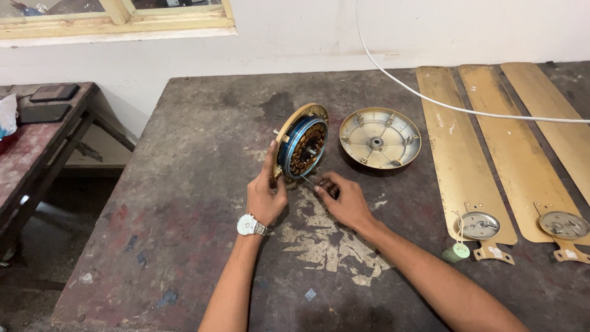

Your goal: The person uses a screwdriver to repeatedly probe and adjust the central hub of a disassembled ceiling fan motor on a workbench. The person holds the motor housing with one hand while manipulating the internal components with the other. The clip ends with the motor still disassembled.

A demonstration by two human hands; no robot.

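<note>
Far left: a side table (34,147) with two dark flat objects (49,101) on it, under a yellow window frame (123,21). Main table (184,203) is dark, scuffed, with paint worn off in pale patches near the hands. Left hand (265,195), silver wristwatch (250,225) on the wrist, grips the fan motor (302,142) by its lower left rim and holds it tilted up on edge, copper windings and blue ring facing right; the motor's bottom edge sits on or just above the table, cannot tell which. Right hand (344,198) is just right of the left one, fingers curled narrow around a thin wire (307,181) that runs up to the motor's lower edge. Just beside the motor on the right, a round gold motor cover (380,138) lies open side up, flat on the table, not touching the motor. Further right, three gold fan blades (467,154) lie side by side; a round metal disc (479,224) sits at the near end of the first blade, a second disc (563,224) on the next one. Small green tag (460,250) lies near the first blade's bracket. A white cable (430,98) crosses from the wall over the blades
</note>
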